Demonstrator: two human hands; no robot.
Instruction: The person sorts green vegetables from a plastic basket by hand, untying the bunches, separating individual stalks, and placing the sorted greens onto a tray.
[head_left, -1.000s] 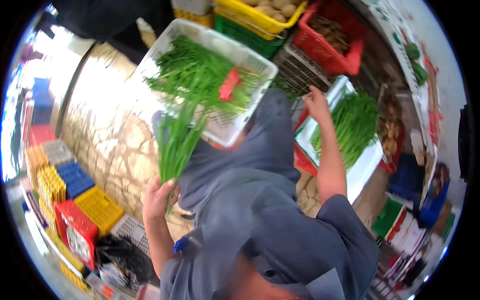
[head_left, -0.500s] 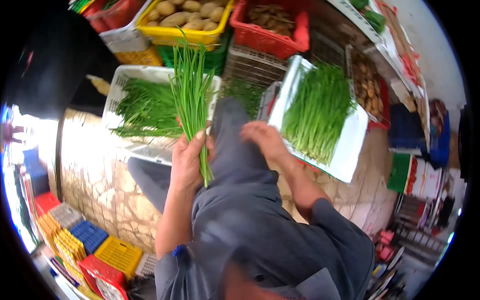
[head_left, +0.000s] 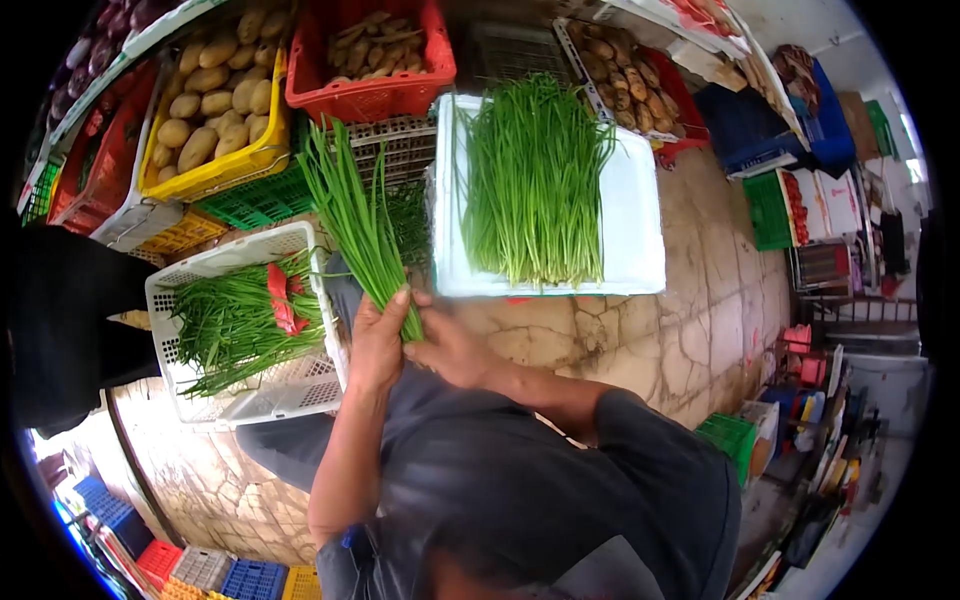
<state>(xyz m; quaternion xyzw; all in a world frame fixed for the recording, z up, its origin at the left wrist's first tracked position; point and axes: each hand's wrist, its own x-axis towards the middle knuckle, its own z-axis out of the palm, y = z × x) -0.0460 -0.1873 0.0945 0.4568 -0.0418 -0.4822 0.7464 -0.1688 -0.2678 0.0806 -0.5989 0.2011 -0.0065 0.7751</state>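
Note:
A bunch of green chives (head_left: 352, 205) slants up and to the left from my hands. My left hand (head_left: 378, 345) is wrapped round its lower stems, thumb on top. From the right, my right hand (head_left: 448, 345) closes on the stem ends, though its fingertips are partly hidden. To the right, a white foam tray (head_left: 632, 220) holds a thick layer of chives (head_left: 535, 190), stems lined up toward me. On the left, a white plastic basket (head_left: 235, 408) contains loose chives (head_left: 225, 330) and a red strip (head_left: 285, 300).
Beyond stand a yellow crate of potatoes (head_left: 215, 105), a red crate (head_left: 370, 95) of brown roots and a box of long tubers (head_left: 625, 80). A person in dark clothes (head_left: 70, 320) is at the left. Coloured crates (head_left: 250, 578) lie at lower left on the tiled floor (head_left: 640, 340).
My right hand has moved from above my knee to the stem ends of the bunch. The view has turned, so the tray now appears further left and more upright.

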